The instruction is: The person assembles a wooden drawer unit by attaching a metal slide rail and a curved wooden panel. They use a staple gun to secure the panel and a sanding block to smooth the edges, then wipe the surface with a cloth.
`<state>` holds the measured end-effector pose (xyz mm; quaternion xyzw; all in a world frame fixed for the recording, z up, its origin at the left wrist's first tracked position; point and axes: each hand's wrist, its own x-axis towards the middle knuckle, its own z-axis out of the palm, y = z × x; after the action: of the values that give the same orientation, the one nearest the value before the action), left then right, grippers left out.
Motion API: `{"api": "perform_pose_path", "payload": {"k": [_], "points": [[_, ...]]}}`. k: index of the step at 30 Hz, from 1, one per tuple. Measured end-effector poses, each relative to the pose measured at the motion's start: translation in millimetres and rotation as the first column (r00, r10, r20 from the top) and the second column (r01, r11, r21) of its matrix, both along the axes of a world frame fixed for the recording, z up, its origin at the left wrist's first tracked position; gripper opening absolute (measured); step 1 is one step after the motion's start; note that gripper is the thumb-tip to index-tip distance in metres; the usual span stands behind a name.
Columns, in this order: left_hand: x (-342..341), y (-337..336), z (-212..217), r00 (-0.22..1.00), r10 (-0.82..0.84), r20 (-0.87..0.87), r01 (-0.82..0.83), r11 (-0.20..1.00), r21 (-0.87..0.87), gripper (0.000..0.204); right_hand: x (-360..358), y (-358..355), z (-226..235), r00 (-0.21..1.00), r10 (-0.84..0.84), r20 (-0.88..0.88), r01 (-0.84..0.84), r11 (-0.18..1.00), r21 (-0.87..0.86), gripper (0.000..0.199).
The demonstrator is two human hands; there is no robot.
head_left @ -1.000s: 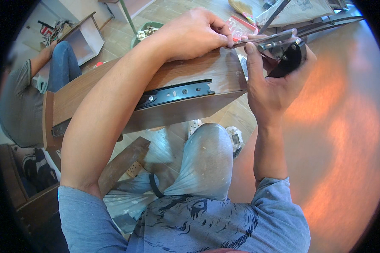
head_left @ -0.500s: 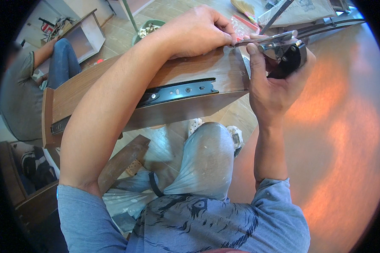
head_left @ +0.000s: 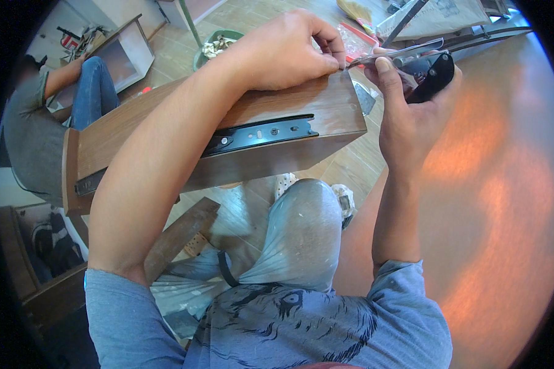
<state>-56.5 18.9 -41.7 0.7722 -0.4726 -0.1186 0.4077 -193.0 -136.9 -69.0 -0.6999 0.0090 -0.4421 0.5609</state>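
My left hand [head_left: 298, 52] is over the far end of a wooden drawer box [head_left: 154, 132], thumb and fingertips pinched together. What they pinch, if anything, is too small to make out. In my right hand [head_left: 406, 120] is a plier-like hand tool [head_left: 436, 79] with a black handle and shiny metal jaws. Its narrow tip points left and meets my left fingertips just past the box's right end. A black metal drawer slide [head_left: 261, 133] is fixed along the box's near side, partly hidden by my left forearm.
A reddish-brown panel [head_left: 474, 215] fills the right side. Left, another person [head_left: 37, 135] sits by a pale open drawer [head_left: 120, 55]. A green bin [head_left: 212, 46] with scraps stands on the tiled floor behind my left arm. A broom [head_left: 357, 12] lies at the back.
My right hand has shifted slightly right and up, and the tool has turned in its grip. My left hand stays nearly in place, still pinched. The other person has leaned a little.
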Motion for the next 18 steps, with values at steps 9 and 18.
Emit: {"api": "perform_pose_path", "payload": {"k": [9, 18], "points": [[-8.4, 0.9, 6.9, 0.955, -0.032, 0.294, 0.034, 0.999, 0.0, 0.019, 4.5, -4.4, 1.1, 0.995, 0.098, 0.003, -0.096, 0.965, 0.244, 0.038], [-7.9, 2.3, 10.6, 0.978, -0.018, 0.206, 0.009, 0.999, 0.045, 0.016, 6.4, -7.6, -2.2, 0.989, 0.151, 0.003, -0.147, 0.958, 0.245, 0.037]]}}
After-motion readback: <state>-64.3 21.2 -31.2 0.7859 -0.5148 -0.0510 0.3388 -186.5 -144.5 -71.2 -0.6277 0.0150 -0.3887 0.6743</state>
